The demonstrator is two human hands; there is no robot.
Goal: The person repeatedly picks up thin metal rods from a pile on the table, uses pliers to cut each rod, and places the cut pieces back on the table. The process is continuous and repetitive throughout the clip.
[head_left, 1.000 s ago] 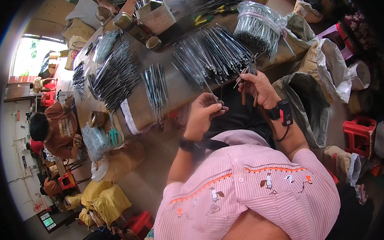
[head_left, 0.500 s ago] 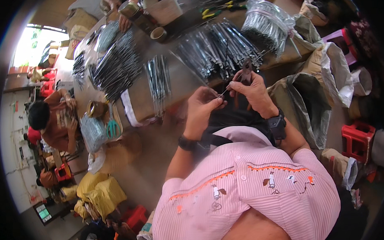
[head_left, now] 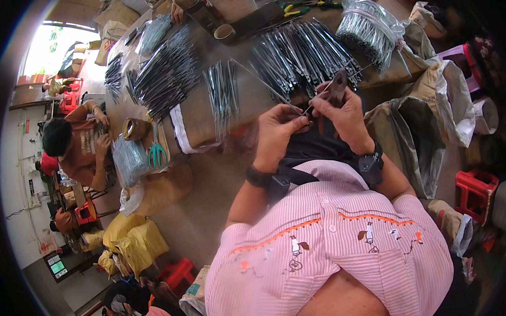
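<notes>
My left hand (head_left: 281, 132) is closed in a pinch on a thin metal strip (head_left: 270, 90), which slants up and left over the table edge. Close beside it, my right hand (head_left: 345, 114) wraps round a pair of pliers (head_left: 338, 83), their dark jaws pointing up. Its thumb and finger also pinch near the strip's end, and the fingertips of both hands almost meet. Just beyond lies a wide row of metal strips (head_left: 305, 53). A smaller bunch of strips (head_left: 221, 95) lies left of my hands.
Farther left are a large heap of strips (head_left: 169, 74) and teal-handled scissors (head_left: 157, 156). A plastic-wrapped bundle (head_left: 368, 28) stands at the table's right end, near open sacks (head_left: 408, 136). A tape roll (head_left: 224, 33) and yellow-handled pliers (head_left: 293, 11) lie farther back. A co-worker (head_left: 77, 144) sits at left.
The whole view has shifted, so the table and hands appear farther right. A long strip now shows slanting from my left hand. The pliers stay in my right hand, turned slightly.
</notes>
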